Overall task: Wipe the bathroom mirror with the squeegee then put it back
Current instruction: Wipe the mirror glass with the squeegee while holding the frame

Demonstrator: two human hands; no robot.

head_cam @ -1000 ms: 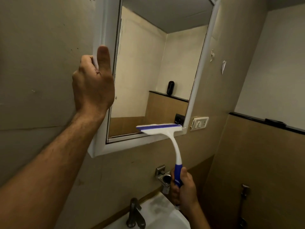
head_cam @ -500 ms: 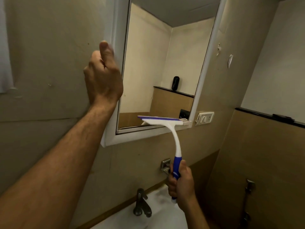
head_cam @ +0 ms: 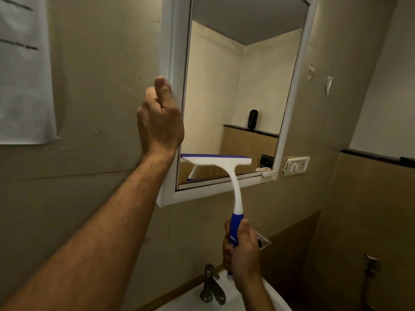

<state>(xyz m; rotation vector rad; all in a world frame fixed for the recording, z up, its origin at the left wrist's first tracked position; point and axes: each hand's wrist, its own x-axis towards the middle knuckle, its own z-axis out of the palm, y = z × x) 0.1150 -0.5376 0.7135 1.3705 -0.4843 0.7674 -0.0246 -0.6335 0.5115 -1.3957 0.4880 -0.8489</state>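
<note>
1. Squeegee [head_cam: 226, 173] rises above the right hand [head_cam: 241, 252], which grips its blue handle; its blade lies on the low glass of the mirror [head_cam: 233, 90].
2. Left hand [head_cam: 160, 117] curls round the mirror's left frame edge, just above-left of the blade.

Out of our sight: mirror [head_cam: 235, 86] top, cut by the upper edge; squeegee [head_cam: 224, 162] handle end, inside the right hand [head_cam: 243, 254]; left hand [head_cam: 160, 122] fingertips, behind the frame; sink [head_cam: 193, 299], cut below; wall paper [head_cam: 22, 70] writing, unreadable.
</note>
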